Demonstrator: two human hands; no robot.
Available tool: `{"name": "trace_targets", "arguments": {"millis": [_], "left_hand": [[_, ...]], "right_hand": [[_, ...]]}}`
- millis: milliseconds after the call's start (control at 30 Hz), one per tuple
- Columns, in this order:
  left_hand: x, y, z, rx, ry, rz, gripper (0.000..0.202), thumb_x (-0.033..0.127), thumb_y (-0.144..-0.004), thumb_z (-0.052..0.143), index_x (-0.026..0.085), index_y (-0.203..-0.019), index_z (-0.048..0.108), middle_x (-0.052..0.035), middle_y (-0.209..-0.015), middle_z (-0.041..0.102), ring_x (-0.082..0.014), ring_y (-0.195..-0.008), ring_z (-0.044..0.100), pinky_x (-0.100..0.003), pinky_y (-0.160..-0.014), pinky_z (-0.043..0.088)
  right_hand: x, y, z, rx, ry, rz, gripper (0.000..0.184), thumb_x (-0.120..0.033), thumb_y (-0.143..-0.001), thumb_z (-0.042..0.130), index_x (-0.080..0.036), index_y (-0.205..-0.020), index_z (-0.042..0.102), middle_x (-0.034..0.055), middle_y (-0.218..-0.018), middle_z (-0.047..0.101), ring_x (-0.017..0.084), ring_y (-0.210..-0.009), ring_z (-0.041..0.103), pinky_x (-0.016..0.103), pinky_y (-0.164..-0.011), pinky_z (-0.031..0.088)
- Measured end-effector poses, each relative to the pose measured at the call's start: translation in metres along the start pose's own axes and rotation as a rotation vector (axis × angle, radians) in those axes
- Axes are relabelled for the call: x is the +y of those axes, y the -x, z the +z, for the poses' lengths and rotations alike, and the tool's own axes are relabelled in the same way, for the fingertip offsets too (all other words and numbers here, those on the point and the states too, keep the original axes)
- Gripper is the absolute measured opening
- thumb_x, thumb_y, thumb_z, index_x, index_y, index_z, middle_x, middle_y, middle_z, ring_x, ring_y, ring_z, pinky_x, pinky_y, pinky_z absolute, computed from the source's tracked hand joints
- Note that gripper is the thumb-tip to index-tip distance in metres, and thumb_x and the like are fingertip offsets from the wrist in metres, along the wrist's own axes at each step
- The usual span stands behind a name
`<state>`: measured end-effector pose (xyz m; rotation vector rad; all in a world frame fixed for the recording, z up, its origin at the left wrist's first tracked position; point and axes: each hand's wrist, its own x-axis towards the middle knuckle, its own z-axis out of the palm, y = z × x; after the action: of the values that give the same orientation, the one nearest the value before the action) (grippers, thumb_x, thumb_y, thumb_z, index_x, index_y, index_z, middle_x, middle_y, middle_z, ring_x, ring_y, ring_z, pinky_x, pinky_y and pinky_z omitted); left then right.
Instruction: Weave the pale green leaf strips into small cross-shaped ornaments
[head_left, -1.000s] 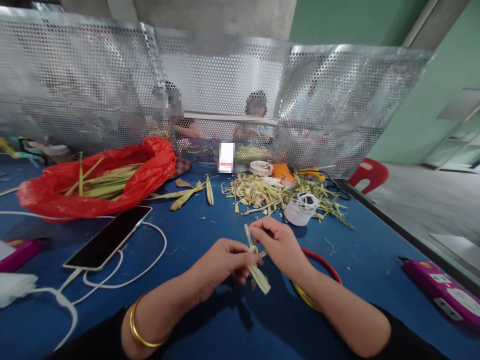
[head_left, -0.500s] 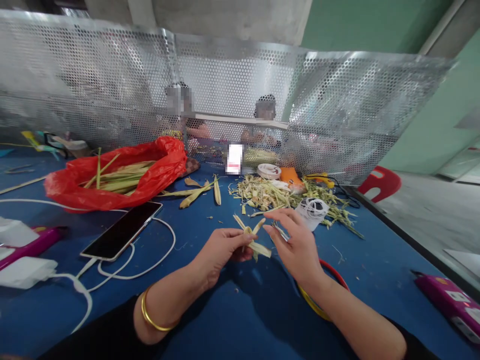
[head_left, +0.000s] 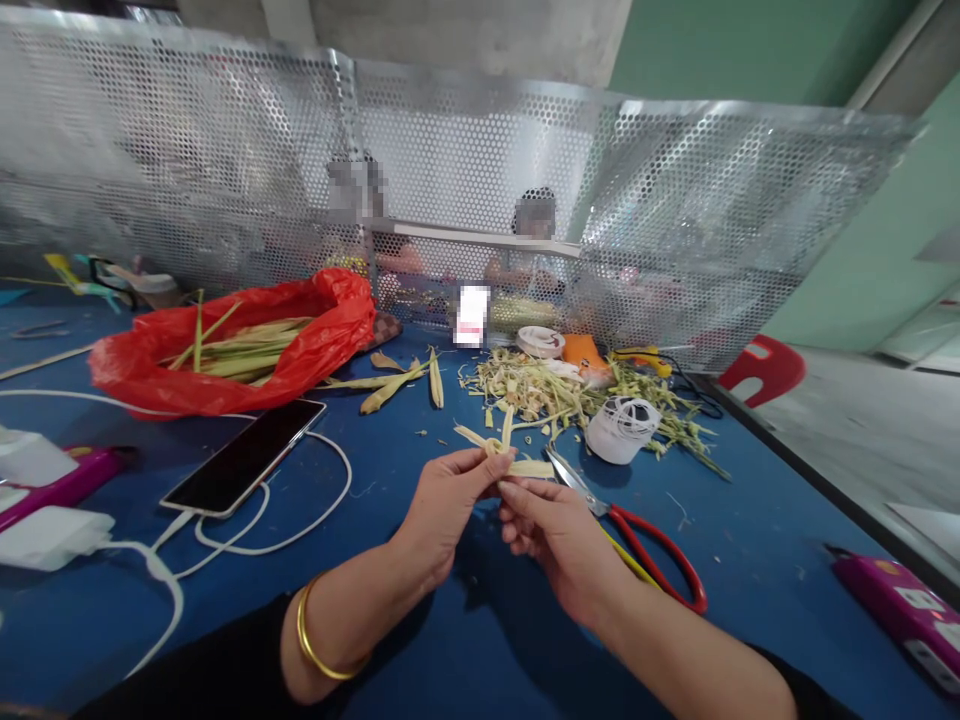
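My left hand and my right hand meet over the blue table, both pinching a small folded piece of pale leaf strips whose ends stick up and sideways. The left hand, with a gold bangle at its wrist, grips the piece from the left; the right hand's fingertips close on it from below and right. Red-and-yellow-handled scissors lie on the table just right of my right hand, blades pointing toward the leaf piece.
A red plastic bag of green leaves lies far left, a phone on a white cable nearer. Leaf scraps and a spool of white string sit ahead. Magenta objects lie at both sides. Two people sit behind the perforated metal screen.
My right hand, open beside the leaf piece half a second ago, has closed onto it from below. The piece has turned and risen slightly. The scissors now lie uncovered.
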<state>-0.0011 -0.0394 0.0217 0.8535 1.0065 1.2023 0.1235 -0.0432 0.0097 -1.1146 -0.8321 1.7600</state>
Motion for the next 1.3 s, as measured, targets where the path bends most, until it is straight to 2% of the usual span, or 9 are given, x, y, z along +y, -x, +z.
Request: {"name": "trace_targets", "arguments": {"millis": [100,233,467,700,800,933,1100,1200,1300], "left_hand": [[-0.001,0.000,0.001,0.010,-0.024,-0.002,0.028,0.040,-0.066,0.076,0.013,-0.066,0.069,-0.0013,-0.061,0.064,-0.0104,-0.055,0.054,-0.022,-0.056,0.044],[0.001,0.000,0.001,0.015,-0.047,0.009,0.025,0.037,-0.065,0.076,0.013,-0.063,0.069,-0.0024,-0.064,0.067,-0.0105,-0.059,0.056,-0.021,-0.060,0.044],[0.005,0.000,-0.004,0.012,-0.047,0.007,0.022,0.033,-0.066,0.076,0.013,-0.062,0.069,-0.0007,-0.060,0.064,-0.0096,-0.058,0.053,-0.021,-0.059,0.042],[0.011,-0.003,-0.009,0.054,-0.003,-0.028,0.028,0.036,-0.061,0.080,0.013,-0.075,0.072,-0.0062,-0.072,0.072,-0.0170,-0.072,0.064,-0.026,-0.069,0.049],[0.012,-0.002,-0.007,0.056,-0.024,-0.018,0.025,0.034,-0.061,0.079,0.013,-0.074,0.072,-0.0052,-0.071,0.071,-0.0147,-0.066,0.063,-0.024,-0.065,0.049],[0.011,0.001,-0.004,-0.004,-0.087,-0.002,0.020,0.030,-0.065,0.076,0.012,-0.070,0.070,-0.0029,-0.064,0.068,-0.0090,-0.051,0.054,-0.020,-0.050,0.044],[0.011,0.000,-0.003,-0.105,-0.046,-0.014,0.019,0.021,-0.064,0.076,0.012,-0.078,0.069,-0.0043,-0.071,0.071,-0.0094,-0.057,0.057,-0.020,-0.056,0.046],[0.013,0.000,-0.004,-0.059,-0.037,0.000,0.024,0.021,-0.063,0.078,0.011,-0.082,0.069,-0.0046,-0.071,0.072,-0.0106,-0.059,0.060,-0.021,-0.059,0.047],[0.014,-0.001,-0.005,0.022,-0.034,-0.007,0.037,0.022,-0.061,0.079,0.012,-0.095,0.067,-0.0068,-0.075,0.074,-0.0148,-0.066,0.066,-0.022,-0.061,0.049]], "right_hand": [[0.000,0.001,0.001,0.001,-0.118,0.067,0.031,-0.031,-0.055,0.085,-0.013,-0.074,0.068,-0.0030,-0.054,0.059,0.005,-0.043,0.051,0.015,-0.042,0.038],[0.002,0.002,0.001,-0.031,-0.196,0.084,0.026,-0.029,-0.059,0.083,-0.013,-0.071,0.065,-0.0039,-0.053,0.058,0.004,-0.042,0.049,0.014,-0.042,0.037],[0.005,0.009,0.004,-0.080,-0.226,0.020,0.024,-0.026,-0.061,0.081,-0.014,-0.076,0.067,-0.0040,-0.056,0.056,0.005,-0.047,0.046,0.016,-0.046,0.038],[0.002,0.012,0.006,-0.161,-0.112,-0.042,0.023,-0.028,-0.065,0.077,-0.015,-0.058,0.059,-0.0047,-0.052,0.050,0.006,-0.048,0.042,0.019,-0.049,0.035],[0.000,0.012,0.005,-0.136,-0.069,-0.042,0.022,-0.032,-0.065,0.078,-0.015,-0.066,0.064,-0.0030,-0.058,0.056,0.007,-0.052,0.048,0.020,-0.053,0.037],[-0.001,0.011,0.004,-0.081,-0.006,-0.054,0.031,-0.040,-0.062,0.079,-0.013,-0.074,0.069,0.0012,-0.063,0.063,0.009,-0.054,0.054,0.021,-0.056,0.039],[-0.001,0.009,0.003,-0.054,-0.019,-0.099,0.029,-0.039,-0.061,0.079,-0.013,-0.068,0.067,0.0004,-0.061,0.061,0.009,-0.052,0.050,0.022,-0.055,0.039],[-0.003,0.012,0.005,-0.066,0.046,-0.130,0.028,-0.040,-0.064,0.077,-0.014,-0.066,0.065,-0.0010,-0.059,0.057,0.008,-0.052,0.045,0.021,-0.053,0.037],[-0.003,0.015,0.006,-0.083,0.099,-0.153,0.029,-0.041,-0.066,0.074,-0.014,-0.062,0.063,-0.0015,-0.057,0.054,0.008,-0.052,0.043,0.020,-0.052,0.035]]}}
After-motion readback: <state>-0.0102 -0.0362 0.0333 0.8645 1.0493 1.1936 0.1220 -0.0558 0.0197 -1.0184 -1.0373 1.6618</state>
